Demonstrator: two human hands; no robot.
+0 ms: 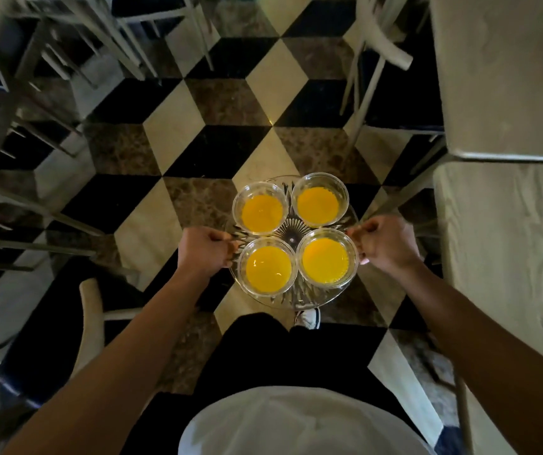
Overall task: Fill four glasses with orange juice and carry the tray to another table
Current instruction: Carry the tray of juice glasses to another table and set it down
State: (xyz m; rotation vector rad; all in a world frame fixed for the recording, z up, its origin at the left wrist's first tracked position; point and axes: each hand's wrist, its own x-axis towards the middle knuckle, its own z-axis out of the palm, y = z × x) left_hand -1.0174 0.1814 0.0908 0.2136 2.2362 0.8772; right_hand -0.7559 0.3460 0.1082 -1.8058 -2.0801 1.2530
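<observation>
Two hands, left [205, 248] and right [386, 242], gripped opposite rims of glass tray [299, 298], carried above checkered floor [178, 133]. Four juice-filled glasses [268, 268] aboard. Chairs [89, 310] left; bench [506, 77] close right.

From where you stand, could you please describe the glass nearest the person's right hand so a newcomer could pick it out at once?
Find the round clear glass tray carried over the chequered floor by the left hand and right hand. Four glasses of orange juice stand on it in a square. The one meant is the near right glass, right beside the right hand's knuckles, and its juice looks the deepest orange.
</observation>
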